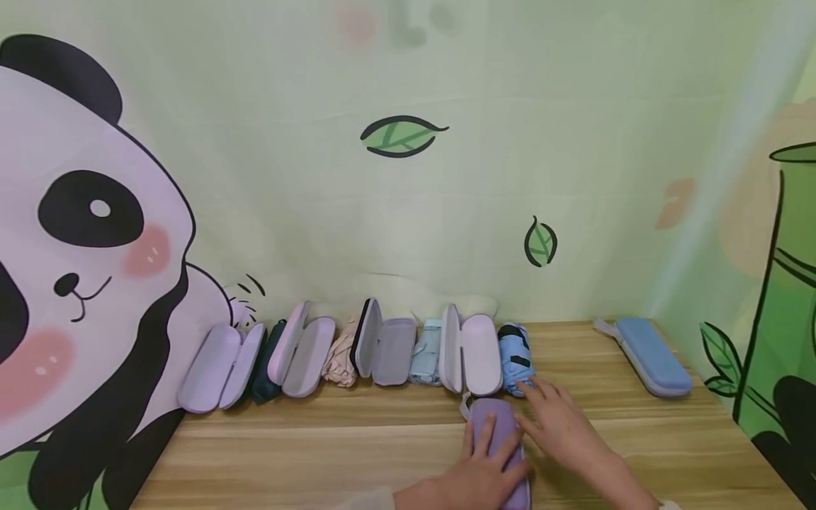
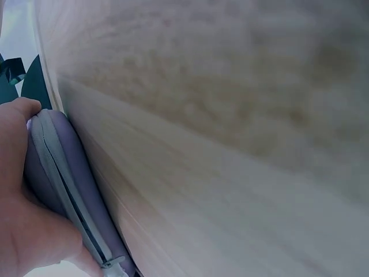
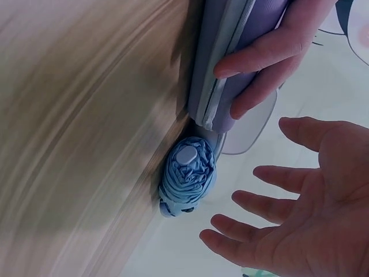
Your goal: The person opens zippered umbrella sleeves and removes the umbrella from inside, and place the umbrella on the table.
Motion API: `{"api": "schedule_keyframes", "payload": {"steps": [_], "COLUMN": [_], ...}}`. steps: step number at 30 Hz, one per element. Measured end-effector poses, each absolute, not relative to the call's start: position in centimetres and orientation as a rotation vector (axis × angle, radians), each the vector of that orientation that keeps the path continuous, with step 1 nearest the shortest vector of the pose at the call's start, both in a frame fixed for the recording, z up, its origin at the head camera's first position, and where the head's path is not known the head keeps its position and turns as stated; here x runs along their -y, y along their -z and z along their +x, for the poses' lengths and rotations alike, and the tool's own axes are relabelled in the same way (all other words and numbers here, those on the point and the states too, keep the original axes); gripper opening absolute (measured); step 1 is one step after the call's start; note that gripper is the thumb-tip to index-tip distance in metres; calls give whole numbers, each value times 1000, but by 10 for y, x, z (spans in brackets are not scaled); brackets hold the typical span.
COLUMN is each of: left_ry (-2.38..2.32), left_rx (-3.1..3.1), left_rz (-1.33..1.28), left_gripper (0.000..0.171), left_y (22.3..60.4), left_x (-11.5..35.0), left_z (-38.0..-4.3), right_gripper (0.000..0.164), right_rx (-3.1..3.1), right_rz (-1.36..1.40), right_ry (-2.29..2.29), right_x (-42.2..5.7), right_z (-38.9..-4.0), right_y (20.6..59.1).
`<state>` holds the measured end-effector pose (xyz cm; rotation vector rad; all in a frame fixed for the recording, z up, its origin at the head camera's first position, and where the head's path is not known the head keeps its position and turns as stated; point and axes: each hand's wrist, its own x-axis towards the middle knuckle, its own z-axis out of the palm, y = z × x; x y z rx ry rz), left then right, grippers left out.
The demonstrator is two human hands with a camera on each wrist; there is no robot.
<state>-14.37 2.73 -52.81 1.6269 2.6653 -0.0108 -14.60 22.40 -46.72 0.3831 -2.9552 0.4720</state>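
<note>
A closed purple zip case (image 1: 494,411) lies on the table, its grey zipper running along the side and a grey strap at its far end. My left hand (image 1: 481,471) lies over it and holds it, fingers spread on top; in the right wrist view two fingers (image 3: 265,55) bend over the zipper edge. My right hand (image 1: 564,428) hovers by the case's right side with nothing in its grasp, its fingers spread in the right wrist view. Just beyond it lies a folded blue umbrella (image 1: 515,354) with black bands, seen end-on in the right wrist view.
Along the wall stand several opened cases, including a white one (image 1: 481,354), a grey one (image 1: 393,350) and a pink one (image 1: 309,358). Between them lie a light-green umbrella (image 1: 426,354), a beige one (image 1: 342,358) and a dark one (image 1: 268,372). A closed blue case (image 1: 650,354) lies far right.
</note>
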Motion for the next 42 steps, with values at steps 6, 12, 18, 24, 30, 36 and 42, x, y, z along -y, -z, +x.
{"api": "schedule_keyframes", "payload": {"steps": [6,12,18,24,30,36,42], "left_ry": [50,4,-157,-246,-405,-613,-366], "left_rx": [-2652,-2645,-2631,-2780,-2989,-3051,-3013], "left_rz": [1664,1692,1661,1786,1813,1609,1314], "left_gripper": [79,65,41,38,48,57,59], "left_y": [526,528,521,510,506,506,497], "left_x": [-35,-39,-40,-35,-21,-3,14], "left_z": [-142,-141,-136,-130,-126,-118,-110], "right_gripper": [53,51,52,52,50,48,48], "right_rx": [2949,2951,2904,2888,2890,2886,2940], "right_rz": [365,363,353,358,373,427,496], "right_ry": [-491,-505,-494,-504,-530,-624,-693], "right_x": [-230,-237,-241,-241,-238,-230,-222], "right_z": [-146,-144,-146,-143,-142,-141,-139], "right_y": [465,466,468,468,468,469,470]}}
